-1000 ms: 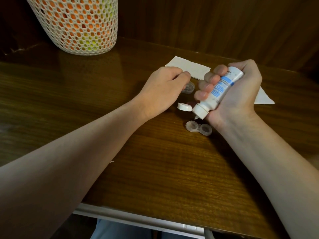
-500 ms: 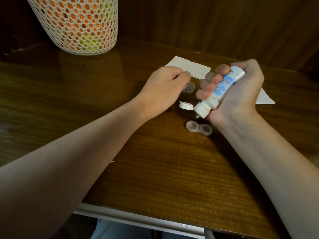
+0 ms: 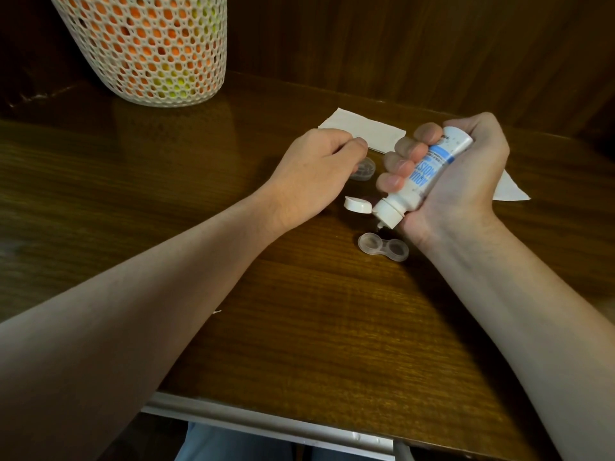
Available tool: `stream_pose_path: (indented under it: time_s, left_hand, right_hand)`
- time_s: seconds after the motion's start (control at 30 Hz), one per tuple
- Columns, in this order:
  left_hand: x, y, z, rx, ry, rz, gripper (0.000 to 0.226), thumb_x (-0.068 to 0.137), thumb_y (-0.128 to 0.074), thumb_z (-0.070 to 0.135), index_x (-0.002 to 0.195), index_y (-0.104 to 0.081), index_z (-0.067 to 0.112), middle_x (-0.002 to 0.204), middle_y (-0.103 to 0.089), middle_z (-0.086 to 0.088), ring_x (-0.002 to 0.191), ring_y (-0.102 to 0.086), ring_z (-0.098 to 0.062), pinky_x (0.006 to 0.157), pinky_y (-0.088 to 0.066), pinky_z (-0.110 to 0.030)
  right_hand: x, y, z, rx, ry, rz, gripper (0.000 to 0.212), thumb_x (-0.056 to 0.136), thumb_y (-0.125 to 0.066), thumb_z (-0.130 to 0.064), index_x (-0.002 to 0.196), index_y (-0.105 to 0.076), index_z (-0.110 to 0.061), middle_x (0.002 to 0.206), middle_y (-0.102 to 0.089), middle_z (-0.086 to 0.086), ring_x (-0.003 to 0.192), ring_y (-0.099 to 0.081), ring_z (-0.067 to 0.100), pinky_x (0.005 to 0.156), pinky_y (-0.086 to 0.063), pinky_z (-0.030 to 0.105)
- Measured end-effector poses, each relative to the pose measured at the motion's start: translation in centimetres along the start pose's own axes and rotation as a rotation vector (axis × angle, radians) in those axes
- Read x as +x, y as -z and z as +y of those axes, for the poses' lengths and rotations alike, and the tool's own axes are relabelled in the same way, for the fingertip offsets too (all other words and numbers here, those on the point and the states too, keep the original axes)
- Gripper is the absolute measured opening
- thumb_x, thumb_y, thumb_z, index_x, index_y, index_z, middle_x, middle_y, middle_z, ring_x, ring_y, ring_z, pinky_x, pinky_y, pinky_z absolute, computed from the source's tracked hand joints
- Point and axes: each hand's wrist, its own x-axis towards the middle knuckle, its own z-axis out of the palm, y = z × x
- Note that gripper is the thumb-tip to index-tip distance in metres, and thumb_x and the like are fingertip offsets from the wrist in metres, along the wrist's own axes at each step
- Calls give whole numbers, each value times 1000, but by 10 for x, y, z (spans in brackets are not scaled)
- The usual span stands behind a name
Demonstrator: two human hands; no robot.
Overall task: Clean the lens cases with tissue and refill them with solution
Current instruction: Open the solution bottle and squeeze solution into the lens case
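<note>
Centre frame, the left hand [image 3: 312, 174] curls over a clear lens case [image 3: 364, 168] on the desk [image 3: 299, 327]; whether its fingers pinch it is hidden. Just right, the right hand [image 3: 459, 181] clamps the solution bottle [image 3: 422, 176], nozzle tipped down over a second open case [image 3: 383, 246]. The cases look light, slick and skittish, best steadied at the rims; the bottle seems soft, squeezed mid-body.

Glossy wood table [image 3: 299, 327]; clear plastic lens case [image 3: 382, 246] (smooth); matt paper tissue [image 3: 366, 131].
</note>
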Motion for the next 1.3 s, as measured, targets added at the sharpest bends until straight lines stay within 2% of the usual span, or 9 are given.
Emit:
stream_pose_path:
  time_s: [0.33,0.7,0.9,1.3]
  left_hand:
    - [0,0,0,6,0,9,42,112,-48,28,72,-59,19,65,-52,12,48,-53,10,46,-37,-4]
    - [1,0,0,8,2,2,40,112,-48,29,77,-60,14,67,-51,8,47,-49,6,47,-35,-5]
    - [0,0,0,9,4,1,40,112,-48,29,75,-59,16,66,-50,8,47,-48,5,47,-35,-6]
    - [1,0,0,9,10,1,39,112,-48,29,78,-60,13,67,-49,6,48,-45,1,48,-35,-8]
  right_hand:
    - [0,0,-1,-4,8,-5,36,95,-46,-29,62,-52,-17,58,-46,-2,47,-41,13,45,-39,22]
    - [-1,0,-2,-15,9,-4,37,95,-45,-28,60,-53,-17,56,-45,-2,46,-40,12,45,-38,22]
    - [4,2,-3,-170,136,55,36,114,-37,-14,79,-45,-18,45,-51,-4,44,-48,17,49,-47,29]
    - [2,3,-4,-141,109,36,37,115,-34,-19,79,-44,-19,44,-52,-3,39,-50,16,47,-48,27]
